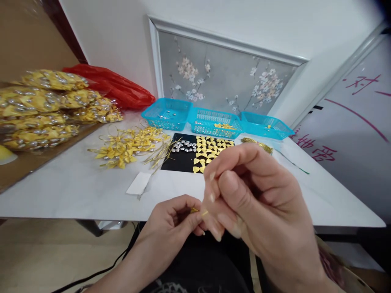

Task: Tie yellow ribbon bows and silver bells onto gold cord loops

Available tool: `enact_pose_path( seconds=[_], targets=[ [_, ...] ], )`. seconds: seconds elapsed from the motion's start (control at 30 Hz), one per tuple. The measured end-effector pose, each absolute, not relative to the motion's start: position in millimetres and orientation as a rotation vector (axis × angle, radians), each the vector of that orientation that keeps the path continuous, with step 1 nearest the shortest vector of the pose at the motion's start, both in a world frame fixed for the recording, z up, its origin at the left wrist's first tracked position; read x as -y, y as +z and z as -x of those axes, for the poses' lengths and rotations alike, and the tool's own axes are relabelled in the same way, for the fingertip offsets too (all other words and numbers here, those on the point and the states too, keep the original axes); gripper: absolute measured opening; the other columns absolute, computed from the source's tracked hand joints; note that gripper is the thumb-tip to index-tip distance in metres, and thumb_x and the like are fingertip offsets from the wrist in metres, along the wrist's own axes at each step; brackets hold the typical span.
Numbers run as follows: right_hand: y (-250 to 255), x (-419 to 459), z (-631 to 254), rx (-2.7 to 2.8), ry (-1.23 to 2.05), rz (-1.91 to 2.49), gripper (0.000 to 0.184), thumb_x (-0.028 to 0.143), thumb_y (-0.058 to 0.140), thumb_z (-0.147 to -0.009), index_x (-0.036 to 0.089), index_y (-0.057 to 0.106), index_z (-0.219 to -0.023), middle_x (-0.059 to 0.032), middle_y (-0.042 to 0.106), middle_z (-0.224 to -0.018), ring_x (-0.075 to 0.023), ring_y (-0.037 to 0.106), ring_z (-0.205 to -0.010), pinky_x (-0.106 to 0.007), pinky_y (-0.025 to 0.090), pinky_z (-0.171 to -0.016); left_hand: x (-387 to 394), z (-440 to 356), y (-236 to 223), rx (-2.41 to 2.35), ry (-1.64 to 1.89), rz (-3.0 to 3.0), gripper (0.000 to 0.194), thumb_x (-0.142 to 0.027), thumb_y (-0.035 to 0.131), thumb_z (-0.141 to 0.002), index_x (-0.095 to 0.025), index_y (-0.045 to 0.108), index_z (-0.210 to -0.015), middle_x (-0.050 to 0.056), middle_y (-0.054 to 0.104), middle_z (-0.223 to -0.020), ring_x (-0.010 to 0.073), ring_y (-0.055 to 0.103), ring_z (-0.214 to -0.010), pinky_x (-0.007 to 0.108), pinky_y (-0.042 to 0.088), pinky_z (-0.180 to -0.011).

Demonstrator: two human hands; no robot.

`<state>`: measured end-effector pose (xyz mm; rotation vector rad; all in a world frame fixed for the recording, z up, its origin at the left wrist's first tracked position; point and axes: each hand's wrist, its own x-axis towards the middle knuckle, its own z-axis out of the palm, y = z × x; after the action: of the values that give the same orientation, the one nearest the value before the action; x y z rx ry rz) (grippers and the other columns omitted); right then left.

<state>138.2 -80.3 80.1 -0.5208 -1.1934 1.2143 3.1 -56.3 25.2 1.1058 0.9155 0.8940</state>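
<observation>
Just beyond the table's front edge, my left hand is closed in a pinch. A thin yellow piece shows between its thumb and fingers; most of it is hidden. My right hand is closer to the camera and a little higher, its thumb pressed to the curled fingers. What it holds, if anything, cannot be made out. Behind it, rows of yellow ribbon bows lie on a black mat, partly covered by this hand. Silvery beads are grouped on the mat, left of the bows.
Yellow ribbon flowers with stems are heaped left of the mat, near a white card. Three blue baskets line the back. Bagged yellow bundles and a red plastic bag are at left. Gold ties lie right.
</observation>
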Motion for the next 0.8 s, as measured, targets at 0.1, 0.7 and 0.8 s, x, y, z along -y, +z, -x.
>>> enact_pose_path(
  seconds=[0.1, 0.7, 0.8],
  targets=[
    [85.1, 77.2, -139.9, 1.168, 1.108, 0.530, 0.014, 0.017, 0.055, -0.098, 0.024, 0.064, -0.090, 0.0043, 0.058, -0.075, -0.0049, 0.047, -0.048, -0.020, 0.046, -0.044, 56.9, -4.4, 24.3, -0.961, 0.858, -1.169, 0.012, -0.020, 0.079, -0.070, -0.020, 0.073, -0.060, 0.000, 0.070, -0.054, 0.0153, 0.061, -0.054, 0.025, 0.051, -0.057],
    [44.3, 93.3, -186.9, 1.376, 0.857, 0.959, 0.015, 0.017, 0.048, -0.101, 0.025, 0.057, -0.093, 0.0025, 0.053, -0.080, -0.0088, 0.049, -0.060, -0.024, 0.042, -0.055, 66.6, 4.5, 29.2, -0.931, 0.864, -1.210, 0.011, -0.021, 0.079, -0.073, -0.021, 0.068, -0.075, -0.004, 0.068, -0.062, 0.0104, 0.061, -0.059, 0.016, 0.048, -0.056],
    [40.2, 99.0, -188.9, 1.603, 0.786, 1.133, 0.021, 0.021, 0.045, -0.102, 0.022, 0.060, -0.087, -0.0009, 0.055, -0.081, -0.0135, 0.055, -0.074, -0.026, 0.046, -0.064, 67.8, 2.8, 34.0, -0.975, 0.851, -1.234, 0.007, -0.024, 0.076, -0.074, -0.020, 0.070, -0.076, -0.001, 0.071, -0.062, 0.0123, 0.063, -0.059, 0.018, 0.050, -0.057]
  ],
)
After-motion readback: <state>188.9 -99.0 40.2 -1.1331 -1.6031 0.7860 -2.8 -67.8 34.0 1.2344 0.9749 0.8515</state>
